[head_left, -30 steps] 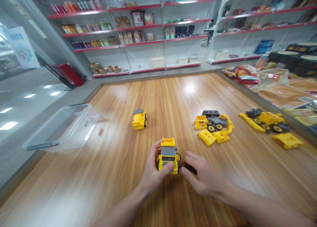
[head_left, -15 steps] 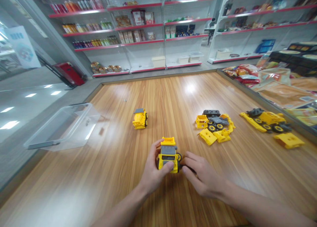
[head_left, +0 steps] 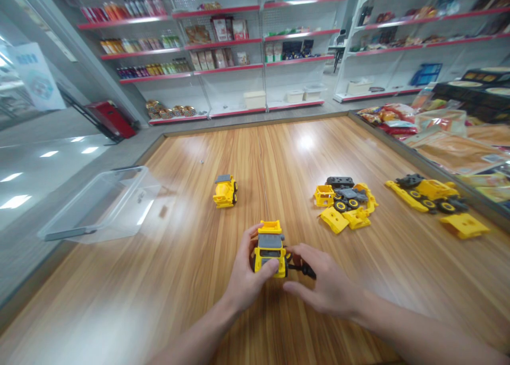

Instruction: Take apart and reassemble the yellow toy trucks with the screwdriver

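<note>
1. Wood-grain table [head_left: 167, 280] is filling most of mid & lower frame, w/ glare showing at lower left & upper right of ctr.
2. White shelving [head_left: 227, 91] w/ red edges is running across top of frame, holding bottles, boxes & misc. pkgs.
3. Red hand truck [head_left: 111, 119] is standing on grey floor [head_left: 24, 152], upper left.
4. Clear plastic bin [head_left: 115, 226] is sitting mid left; packaged goods [head_left: 442, 144] are lying upper right.
5. Smaller yellow truck [head_left: 225, 192] is standing just left of ctr; yellow/black toy parts [head_left: 334, 220] are lying right of ctr, more pcs [head_left: 464, 226] far right.
6. Toy truck [head_left: 271, 242], yellow w/ grey roof, is sitting low ctr.
7. L hand [head_left: 247, 280] is holding it, fingers wrapping its left side, thumb resting on its front.
8. R hand [head_left: 330, 280] is hovering just right of truck, index near a wheel [head_left: 288, 256], thumb standing wide of index.
9. Black tool [head_left: 307, 270] is lying betw. that thumb & fingers, thin shaft pointing at truck; can't tell if hidden fingers are gripping it.
</note>
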### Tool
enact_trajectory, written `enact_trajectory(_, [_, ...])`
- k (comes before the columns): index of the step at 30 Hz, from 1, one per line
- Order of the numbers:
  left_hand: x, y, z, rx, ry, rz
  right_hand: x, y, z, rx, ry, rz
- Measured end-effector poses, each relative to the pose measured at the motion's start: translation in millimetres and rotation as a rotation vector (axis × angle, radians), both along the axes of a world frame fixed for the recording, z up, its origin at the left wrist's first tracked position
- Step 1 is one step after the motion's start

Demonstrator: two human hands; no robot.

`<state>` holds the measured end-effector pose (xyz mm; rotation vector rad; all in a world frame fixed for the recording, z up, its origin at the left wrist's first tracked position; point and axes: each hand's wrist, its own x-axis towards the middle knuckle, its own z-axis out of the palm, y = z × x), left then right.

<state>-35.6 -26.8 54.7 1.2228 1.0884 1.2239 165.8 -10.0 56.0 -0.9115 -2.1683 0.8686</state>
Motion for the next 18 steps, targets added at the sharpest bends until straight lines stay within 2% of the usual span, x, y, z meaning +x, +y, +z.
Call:
enact_trajectory(5, [1.4, 0.3, 0.1, -0.007, -0.008, -0.004, 0.5, 4.0, -9.4, 0.094, 0.006, -0.013])
enact_trajectory(13, [2.9, 0.0, 0.1, -0.016, -0.015, 0.001, -0.8, 3.8, -4.3, 0.11, 0.015, -0.06])
enact_trajectory(18, [2.6, 0.3, 0.2, -0.028, -0.007, 0.02, 1.1, 4.6, -4.3, 0.131, -0.009, -0.016])
